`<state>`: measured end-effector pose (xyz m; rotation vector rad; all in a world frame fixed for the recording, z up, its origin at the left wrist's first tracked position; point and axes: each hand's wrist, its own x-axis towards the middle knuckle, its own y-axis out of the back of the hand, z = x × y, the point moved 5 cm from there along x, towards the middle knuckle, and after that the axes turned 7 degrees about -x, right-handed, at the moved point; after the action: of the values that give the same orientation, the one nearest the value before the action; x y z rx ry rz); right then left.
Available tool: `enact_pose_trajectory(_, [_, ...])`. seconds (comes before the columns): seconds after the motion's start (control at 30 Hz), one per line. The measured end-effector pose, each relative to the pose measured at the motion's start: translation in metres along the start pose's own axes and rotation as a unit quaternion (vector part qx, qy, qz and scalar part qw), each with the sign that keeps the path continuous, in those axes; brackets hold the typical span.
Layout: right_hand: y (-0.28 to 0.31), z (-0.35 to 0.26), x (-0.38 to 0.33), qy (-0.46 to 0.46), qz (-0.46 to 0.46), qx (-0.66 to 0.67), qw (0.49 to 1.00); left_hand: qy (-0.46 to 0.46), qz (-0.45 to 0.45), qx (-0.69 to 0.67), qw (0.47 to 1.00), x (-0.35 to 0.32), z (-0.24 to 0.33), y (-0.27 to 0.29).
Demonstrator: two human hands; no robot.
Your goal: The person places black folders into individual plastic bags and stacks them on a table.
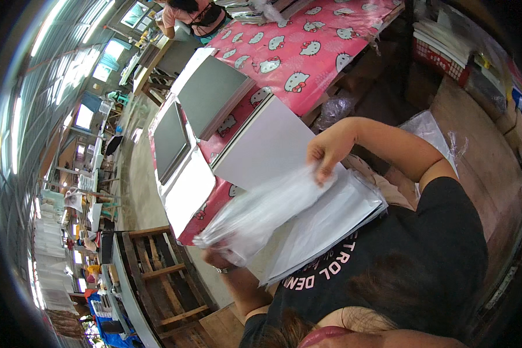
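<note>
Head view: at lower left, a wooden pallet (pixel 163 271) is seen; at upper left of centre, a grey-topped stack (pixel 211 95); below it, the left hand (pixel 217 258), partly hidden, is curled round a blurred plastic sleeve (pixel 267 209) spanning mid-frame; right of centre, the sleeve's upper end is pinched in the right hand (pixel 329 153), above white sheets (pixel 327 223)
</note>
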<state>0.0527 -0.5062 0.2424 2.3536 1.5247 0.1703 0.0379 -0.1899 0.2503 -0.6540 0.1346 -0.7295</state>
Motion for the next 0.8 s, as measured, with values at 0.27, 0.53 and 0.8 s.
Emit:
enact_pose_trajectory(0.27, [0.035, -0.006, -0.007, 0.237, 0.238, 0.414, 0.846, 0.119, -0.019, 0.185, 0.975, -0.013, -0.048, 0.051])
enact_pose_trajectory(0.53, [0.061, 0.017, -0.011, 0.217, 0.277, 0.380, 0.855, -0.162, 0.235, 0.085, 0.955, 0.048, -0.001, 0.055])
enact_pose_trajectory(0.8, [0.081, 0.039, 0.014, -0.009, 0.608, -0.387, 0.693, -0.229, 0.434, 0.469, 0.734, 0.097, -0.003, 0.030])
